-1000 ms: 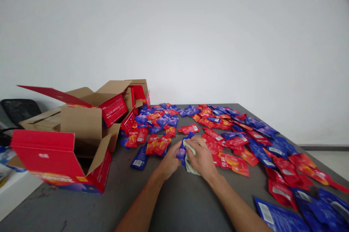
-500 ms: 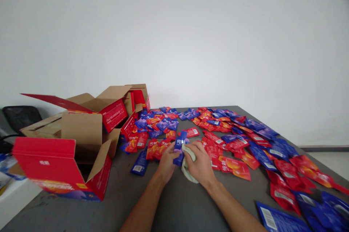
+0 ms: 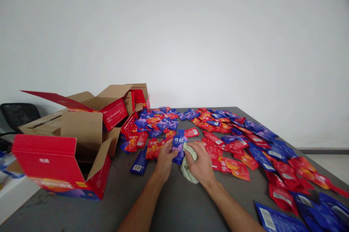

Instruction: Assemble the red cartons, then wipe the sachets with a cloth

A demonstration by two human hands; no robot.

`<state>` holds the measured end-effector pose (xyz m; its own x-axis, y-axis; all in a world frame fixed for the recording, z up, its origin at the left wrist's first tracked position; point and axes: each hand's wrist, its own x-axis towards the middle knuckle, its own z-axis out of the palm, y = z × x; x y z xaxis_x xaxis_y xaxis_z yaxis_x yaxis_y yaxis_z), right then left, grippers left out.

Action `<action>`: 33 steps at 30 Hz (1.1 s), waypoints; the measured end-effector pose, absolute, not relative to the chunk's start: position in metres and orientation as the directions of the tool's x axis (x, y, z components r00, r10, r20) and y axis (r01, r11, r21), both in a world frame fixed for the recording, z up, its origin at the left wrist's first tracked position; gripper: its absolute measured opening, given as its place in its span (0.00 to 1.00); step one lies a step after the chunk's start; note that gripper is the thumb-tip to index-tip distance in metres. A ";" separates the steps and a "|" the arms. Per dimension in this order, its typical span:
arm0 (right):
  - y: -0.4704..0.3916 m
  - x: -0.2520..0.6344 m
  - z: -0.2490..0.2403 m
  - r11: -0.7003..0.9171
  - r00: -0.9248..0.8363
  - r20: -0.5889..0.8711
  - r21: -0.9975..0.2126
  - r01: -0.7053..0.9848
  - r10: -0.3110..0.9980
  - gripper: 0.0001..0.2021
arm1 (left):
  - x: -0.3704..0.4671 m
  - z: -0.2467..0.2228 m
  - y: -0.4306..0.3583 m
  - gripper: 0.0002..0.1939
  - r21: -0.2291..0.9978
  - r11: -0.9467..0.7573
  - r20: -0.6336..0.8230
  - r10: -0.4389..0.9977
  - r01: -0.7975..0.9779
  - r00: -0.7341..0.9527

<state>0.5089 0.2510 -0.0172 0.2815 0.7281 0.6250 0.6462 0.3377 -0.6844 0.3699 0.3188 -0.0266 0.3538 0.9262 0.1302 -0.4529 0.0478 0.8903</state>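
Near the middle of the table, my left hand grips a blue pouch by its left side, with the printed front facing me. My right hand is closed on a pale green cloth, which hangs down from the fingers. The cloth lies against the right edge of the blue pouch. Left of my left hand, another blue pouch lies on the table with its barcode up. A red pouch lies just behind the held one.
Open red cartons with brown flaps stand at the left of the grey table. Many red and blue pouches spread along the right side. Another pile lies behind, near the white wall. A black mesh chair is at far left.
My left hand has shifted slightly left with the blue pouch. More of the pouch's front shows, and the cloth has moved from its face to its right edge.
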 end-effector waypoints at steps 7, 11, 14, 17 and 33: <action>0.250 0.506 -0.017 0.362 0.294 0.612 -0.719 0.593 0.734 0.12 | 0.369 -0.043 0.327 0.24 0.911 -0.041 0.138 0.968 -0.410 0.209; 0.250 0.503 -0.021 0.362 0.298 0.598 -0.736 0.572 0.744 0.12 | 0.377 -0.046 0.323 0.15 0.922 0.003 0.124 0.946 -0.388 0.301; 0.250 0.502 -0.025 0.388 0.264 0.619 -0.713 0.584 0.740 0.13 | 0.385 -0.045 0.317 0.13 0.877 0.111 0.094 0.915 -0.468 0.392; 0.250 0.501 -0.027 0.450 0.151 0.659 -0.646 0.617 0.737 0.12 | 0.386 -0.040 0.312 0.16 0.829 0.158 0.075 0.919 -0.536 0.387; 0.260 0.529 -0.021 0.252 0.278 0.648 -0.601 0.758 0.709 0.12 | 0.374 -0.031 0.312 0.42 0.851 0.241 0.088 0.810 -0.466 0.579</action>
